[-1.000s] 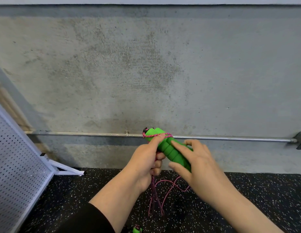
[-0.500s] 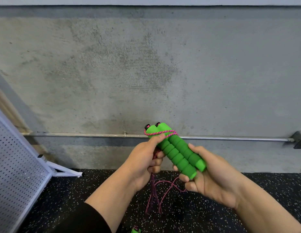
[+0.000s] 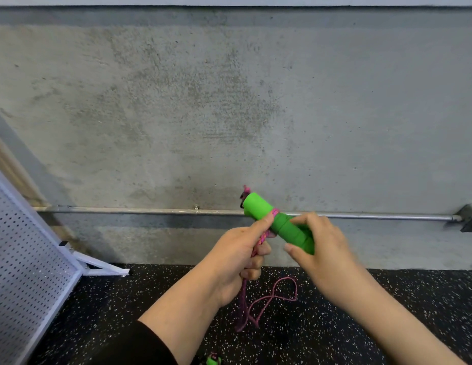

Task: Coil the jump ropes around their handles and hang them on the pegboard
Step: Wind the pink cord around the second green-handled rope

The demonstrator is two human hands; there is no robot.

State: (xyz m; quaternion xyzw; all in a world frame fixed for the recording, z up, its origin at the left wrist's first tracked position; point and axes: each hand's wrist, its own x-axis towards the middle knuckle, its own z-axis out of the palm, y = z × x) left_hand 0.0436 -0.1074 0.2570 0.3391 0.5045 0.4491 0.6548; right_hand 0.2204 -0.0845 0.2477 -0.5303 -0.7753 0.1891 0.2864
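Two bright green foam handles (image 3: 275, 219) of a jump rope are held together, tilted up to the left, in front of the concrete wall. My right hand (image 3: 319, 256) grips their lower end from above. My left hand (image 3: 239, 256) holds the pink rope (image 3: 262, 237) just below the handles, thumb pressing a turn of rope against the foam. The rest of the pink rope (image 3: 269, 299) hangs down in loops to the floor. A white pegboard (image 3: 24, 259) leans at the far left.
A metal pipe (image 3: 140, 210) runs along the concrete wall at hand height, ending in a bracket (image 3: 469, 217) at the right. The floor is black speckled rubber (image 3: 387, 306). Another green handle (image 3: 212, 360) peeks in at the bottom edge.
My right hand has rolled over the handles, from palm-up under them to fingers on top. The handles turned with it and a turn of rope sits further down the foam.
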